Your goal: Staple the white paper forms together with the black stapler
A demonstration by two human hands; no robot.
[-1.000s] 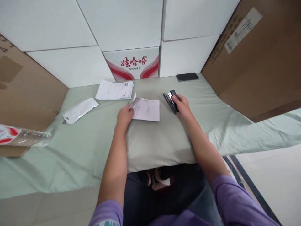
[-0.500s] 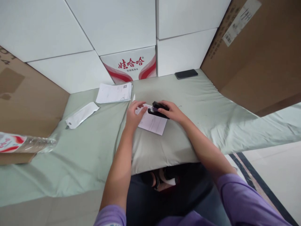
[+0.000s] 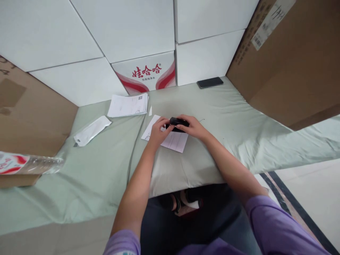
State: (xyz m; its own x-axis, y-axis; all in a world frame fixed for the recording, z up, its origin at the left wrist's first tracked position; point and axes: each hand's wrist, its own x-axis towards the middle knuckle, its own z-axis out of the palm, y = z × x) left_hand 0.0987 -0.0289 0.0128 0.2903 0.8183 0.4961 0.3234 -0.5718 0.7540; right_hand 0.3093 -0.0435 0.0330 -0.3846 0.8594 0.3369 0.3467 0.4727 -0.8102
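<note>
Between my two hands is a black stapler [image 3: 179, 122], held above a printed sheet of paper [image 3: 174, 142]. My right hand [image 3: 194, 126] is closed round its right end. My left hand [image 3: 160, 131] grips the left end, with thumb and fingers pressed against it. The sheet lies flat on the green cloth, partly covered by the stapler and my left hand; its left corner shows beyond that hand. A small white scrap [image 3: 150, 111] lies just behind the sheet.
A stack of papers [image 3: 127, 105] and a white packet [image 3: 92, 131] lie to the left. A phone [image 3: 210, 82] rests at the back. Cardboard boxes [image 3: 287, 71] and white cartons [image 3: 138, 28] wall the table; a plastic bottle [image 3: 32, 163] is at far left.
My left hand has moved right and taken hold of the stapler's left end. The stapler's jaws have come closer together. More of the sheet's left corner shows now.
</note>
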